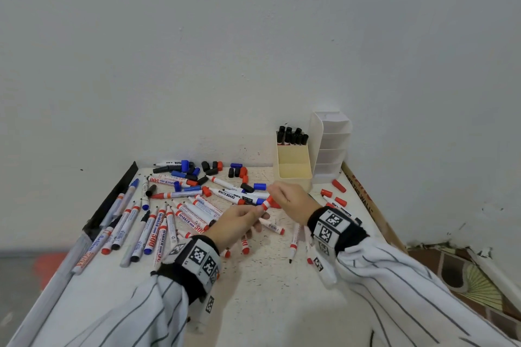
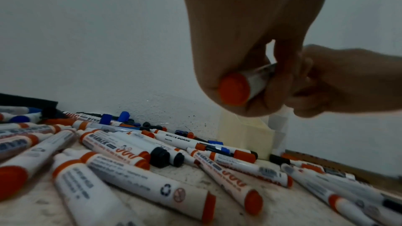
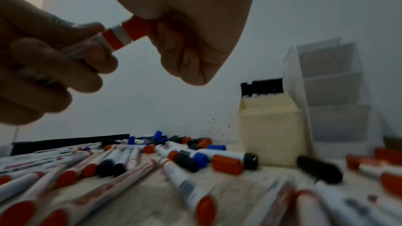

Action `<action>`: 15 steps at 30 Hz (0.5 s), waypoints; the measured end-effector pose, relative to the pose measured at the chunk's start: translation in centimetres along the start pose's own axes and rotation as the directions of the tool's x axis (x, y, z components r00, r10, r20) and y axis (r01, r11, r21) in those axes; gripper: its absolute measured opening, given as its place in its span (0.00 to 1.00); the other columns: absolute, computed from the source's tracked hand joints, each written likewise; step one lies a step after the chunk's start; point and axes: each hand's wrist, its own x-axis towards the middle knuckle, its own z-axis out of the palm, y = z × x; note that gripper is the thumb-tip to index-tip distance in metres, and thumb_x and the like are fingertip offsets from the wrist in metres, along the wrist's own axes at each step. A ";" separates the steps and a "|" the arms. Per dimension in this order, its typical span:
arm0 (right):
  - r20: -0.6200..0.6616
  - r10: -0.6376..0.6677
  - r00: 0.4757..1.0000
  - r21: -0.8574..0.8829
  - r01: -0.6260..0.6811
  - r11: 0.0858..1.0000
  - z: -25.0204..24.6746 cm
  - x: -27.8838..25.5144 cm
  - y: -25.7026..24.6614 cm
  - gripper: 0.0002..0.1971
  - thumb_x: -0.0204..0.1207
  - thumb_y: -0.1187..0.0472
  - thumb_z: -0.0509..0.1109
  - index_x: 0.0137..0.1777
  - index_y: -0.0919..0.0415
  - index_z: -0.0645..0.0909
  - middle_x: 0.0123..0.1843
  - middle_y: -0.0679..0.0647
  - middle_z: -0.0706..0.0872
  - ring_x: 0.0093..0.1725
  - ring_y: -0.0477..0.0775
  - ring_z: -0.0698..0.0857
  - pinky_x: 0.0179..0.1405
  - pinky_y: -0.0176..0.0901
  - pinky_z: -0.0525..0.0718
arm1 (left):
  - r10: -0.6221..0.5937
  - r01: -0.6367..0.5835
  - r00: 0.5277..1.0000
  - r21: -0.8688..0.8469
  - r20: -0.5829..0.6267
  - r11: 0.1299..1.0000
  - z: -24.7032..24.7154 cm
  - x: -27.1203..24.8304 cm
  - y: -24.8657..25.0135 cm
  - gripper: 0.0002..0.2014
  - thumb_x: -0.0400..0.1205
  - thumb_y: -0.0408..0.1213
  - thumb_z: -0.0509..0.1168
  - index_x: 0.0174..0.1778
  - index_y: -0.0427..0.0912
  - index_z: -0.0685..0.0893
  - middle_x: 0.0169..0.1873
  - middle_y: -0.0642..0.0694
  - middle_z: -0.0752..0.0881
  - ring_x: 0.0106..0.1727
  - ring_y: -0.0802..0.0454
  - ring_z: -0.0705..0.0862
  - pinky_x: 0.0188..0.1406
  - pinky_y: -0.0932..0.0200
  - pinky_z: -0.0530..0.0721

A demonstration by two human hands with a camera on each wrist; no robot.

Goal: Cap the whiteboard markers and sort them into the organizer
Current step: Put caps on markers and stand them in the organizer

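Note:
Above the table's middle, my left hand (image 1: 251,213) grips the barrel of a red whiteboard marker (image 1: 264,205). My right hand (image 1: 277,195) pinches a red cap (image 1: 270,200) set on the marker's tip end. In the right wrist view the cap (image 3: 135,28) sits against the marker's white and red collar, and the left hand (image 3: 50,57) wraps the barrel. The left wrist view shows the marker's red rear end (image 2: 233,89) sticking out of the left hand (image 2: 250,68). The cream organizer (image 1: 294,175) stands at the back right, with several black-capped markers (image 1: 291,135) in its rear compartment.
Many loose red, blue and black markers (image 1: 158,222) lie across the white table (image 1: 253,284). Loose caps (image 1: 214,167) are scattered along the back wall, and red caps (image 1: 338,185) lie right of the organizer. A white tiered holder (image 1: 332,146) stands beside the cream one.

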 end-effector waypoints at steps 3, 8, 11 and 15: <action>0.034 0.065 0.997 -0.079 -0.062 0.995 -3.1 0.4 1.0 0.15 0.82 0.49 0.57 0.41 0.57 0.79 0.35 0.52 0.79 0.32 0.48 0.74 0.33 0.35 0.74 | 0.048 -0.034 0.994 0.142 -0.094 0.989 2.2 1.5 -0.4 0.17 0.83 0.48 0.59 0.65 0.45 0.77 0.41 0.52 0.80 0.38 0.56 0.80 0.40 0.63 0.82; -0.237 0.171 0.956 0.043 -0.165 0.985 -8.6 0.4 2.8 0.08 0.80 0.57 0.63 0.48 0.59 0.81 0.39 0.49 0.85 0.30 0.45 0.77 0.30 0.31 0.76 | 0.142 -0.060 0.978 0.439 -0.156 0.896 4.4 4.0 -1.4 0.13 0.82 0.36 0.62 0.62 0.50 0.76 0.62 0.48 0.74 0.58 0.55 0.75 0.65 0.58 0.75; -0.419 0.143 0.897 0.049 -0.135 0.990 -10.6 0.9 3.8 0.08 0.78 0.61 0.67 0.52 0.62 0.83 0.41 0.50 0.87 0.36 0.45 0.82 0.40 0.35 0.83 | 0.147 -0.222 0.975 0.645 0.169 0.731 5.6 4.5 -1.7 0.17 0.82 0.33 0.58 0.63 0.54 0.80 0.67 0.49 0.72 0.65 0.53 0.73 0.71 0.54 0.73; -0.572 0.074 0.817 -0.048 -0.123 0.991 -11.5 2.1 4.5 0.11 0.77 0.64 0.67 0.57 0.67 0.83 0.46 0.56 0.86 0.45 0.51 0.83 0.51 0.37 0.79 | 0.110 -0.370 0.926 0.801 0.362 0.472 6.2 5.2 -1.6 0.21 0.80 0.32 0.62 0.67 0.57 0.78 0.74 0.52 0.67 0.72 0.50 0.68 0.71 0.45 0.71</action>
